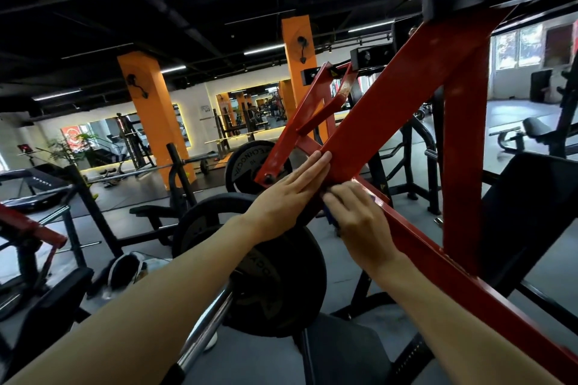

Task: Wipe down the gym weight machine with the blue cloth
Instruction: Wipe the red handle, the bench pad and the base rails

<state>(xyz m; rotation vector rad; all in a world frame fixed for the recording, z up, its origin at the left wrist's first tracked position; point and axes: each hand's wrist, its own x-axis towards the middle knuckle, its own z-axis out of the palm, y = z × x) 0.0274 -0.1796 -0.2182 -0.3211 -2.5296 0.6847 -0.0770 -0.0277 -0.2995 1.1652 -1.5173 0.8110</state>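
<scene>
The left hand (291, 194) lies flat with straight fingers pressed against the side of the red steel frame (406, 97) of the weight machine, gripping nothing. Just beside it, the right hand (359, 216) curls around the blue cloth (330, 215), which shows only as a small patch under the fingers, held against the lower red bar where it meets the diagonal beam. Black weight plates (281, 278) sit below both hands
</scene>
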